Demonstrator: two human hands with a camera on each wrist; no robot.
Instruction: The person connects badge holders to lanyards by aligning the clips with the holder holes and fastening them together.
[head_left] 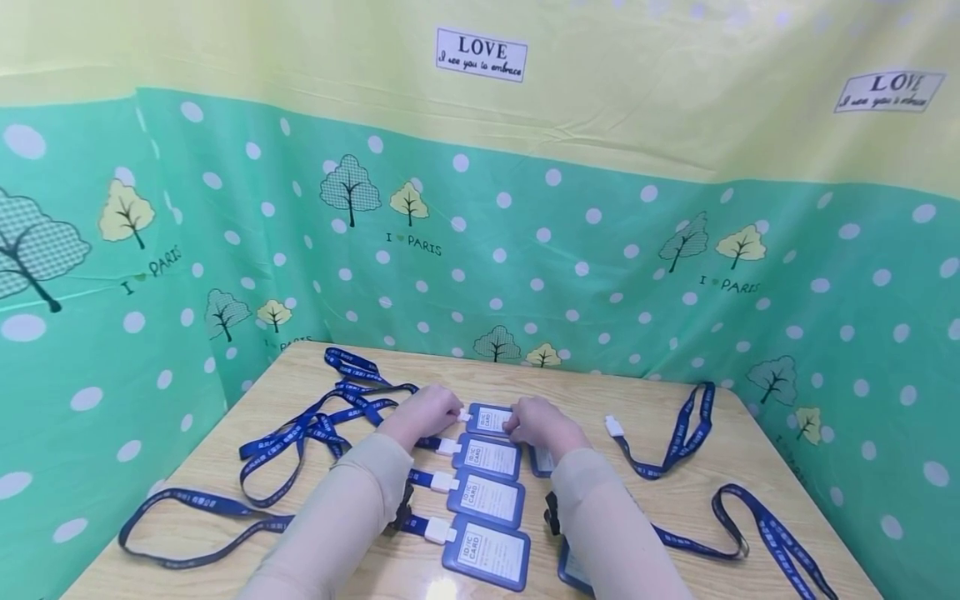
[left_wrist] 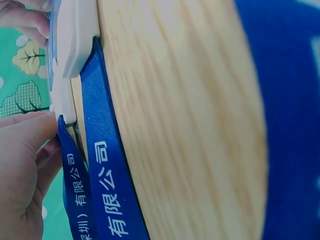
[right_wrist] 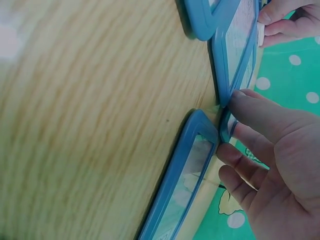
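A blue ID card holder (head_left: 491, 419) lies at the far end of a column of similar holders. My left hand (head_left: 429, 411) pinches the white clip (left_wrist: 62, 102) at its left end, where a blue lanyard (left_wrist: 75, 192) with white lettering joins. At the holder's right end, my right hand (head_left: 542, 422) grips the edge between thumb and fingers (right_wrist: 250, 107). Nearer to me lie three more holders: one (head_left: 489, 457) just below, then another (head_left: 487, 497), then the nearest (head_left: 487, 552), each with a white clip on its left.
Right of the column are two more holders, one (head_left: 540, 461) below my right hand, another (head_left: 573, 571) partly hidden by my forearm. Lanyards (head_left: 300, 429) tangle on the left of the wooden table (head_left: 600, 508); others (head_left: 675, 450) lie right. A patterned green curtain (head_left: 525, 275) stands behind.
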